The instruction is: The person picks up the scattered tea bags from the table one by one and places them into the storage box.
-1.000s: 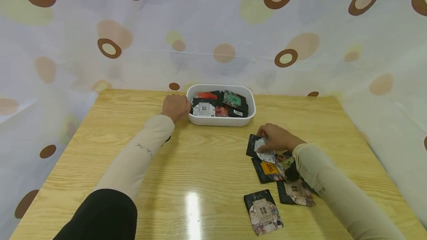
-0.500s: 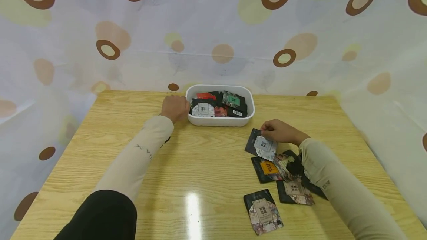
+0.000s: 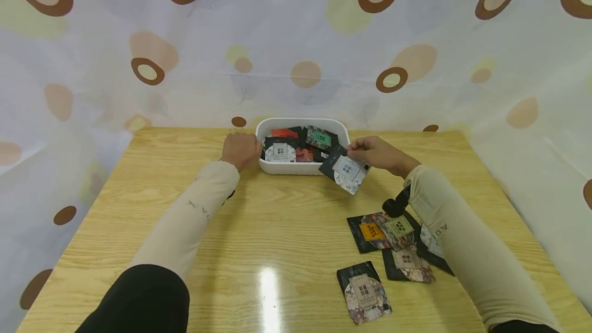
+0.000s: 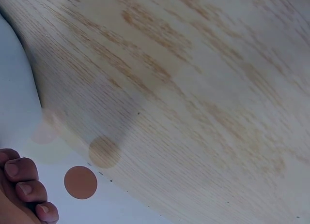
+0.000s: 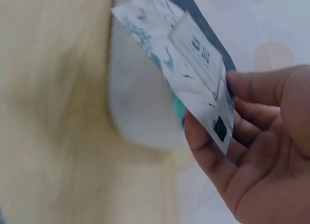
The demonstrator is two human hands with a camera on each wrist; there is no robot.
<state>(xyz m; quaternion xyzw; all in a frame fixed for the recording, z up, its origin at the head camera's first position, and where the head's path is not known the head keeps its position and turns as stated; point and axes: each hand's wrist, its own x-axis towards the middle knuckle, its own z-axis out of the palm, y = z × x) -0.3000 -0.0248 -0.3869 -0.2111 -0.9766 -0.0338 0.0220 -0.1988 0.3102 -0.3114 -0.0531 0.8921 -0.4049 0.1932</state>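
Observation:
With thumb and fingers my right hand pinches one corner of a flat black sachet with a white patterned front and a pale label. The sachet tilts and overlaps the front right corner of a white plastic bin in the head view. Inside the bin lie several similar sachets, among them one with a green label. At the bin's left end, my left hand holds the rim with curled fingers; its thumb is hidden in the left wrist view.
Several more sachets lie on the wooden table at right: an overlapping group with an orange-labelled sachet, and a separate brown-labelled sachet nearer the front. A spotted cloth hangs behind the table, close to the bin.
My right hand has picked the white-patterned sachet up off the group and carried it left and away from me to the bin. My left hand stays at the bin's end.

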